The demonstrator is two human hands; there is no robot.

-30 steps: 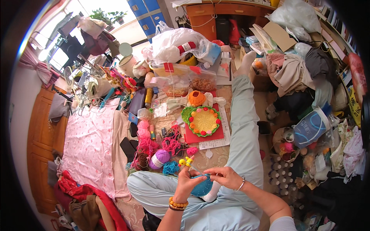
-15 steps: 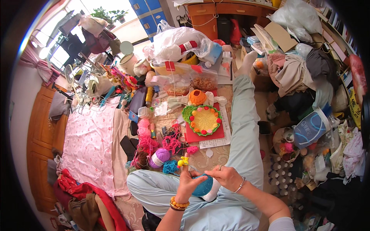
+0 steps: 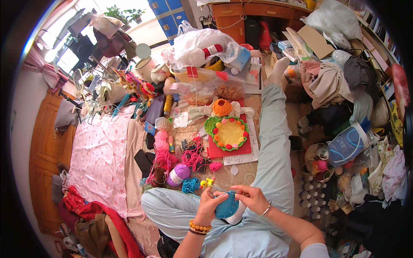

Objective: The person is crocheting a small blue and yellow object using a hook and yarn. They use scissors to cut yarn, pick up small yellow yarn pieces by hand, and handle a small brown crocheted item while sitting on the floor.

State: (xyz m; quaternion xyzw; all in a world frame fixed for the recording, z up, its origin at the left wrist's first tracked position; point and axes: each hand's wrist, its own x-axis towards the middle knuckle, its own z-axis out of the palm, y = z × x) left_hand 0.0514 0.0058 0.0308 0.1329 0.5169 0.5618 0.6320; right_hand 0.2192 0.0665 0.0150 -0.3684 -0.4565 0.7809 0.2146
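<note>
Hands [image 3: 232, 201] amid yarn balls [image 3: 178, 174]

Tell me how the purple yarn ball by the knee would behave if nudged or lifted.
The purple yarn ball looks rounded, so it would probably roll a little. Being wound yarn, it is likely light and soft, giving under the fingers. Loose pink yarn lies close by, so strands might snag or trail.

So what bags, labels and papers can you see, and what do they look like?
Plastic bag: far end of the mat, puffy, white and clear.
Red label: on the clear tub below that bag, small rectangle.
Printed paper: under the red board by the leg, white sheet.
Yarn label: around the purple ball, white band.
</note>
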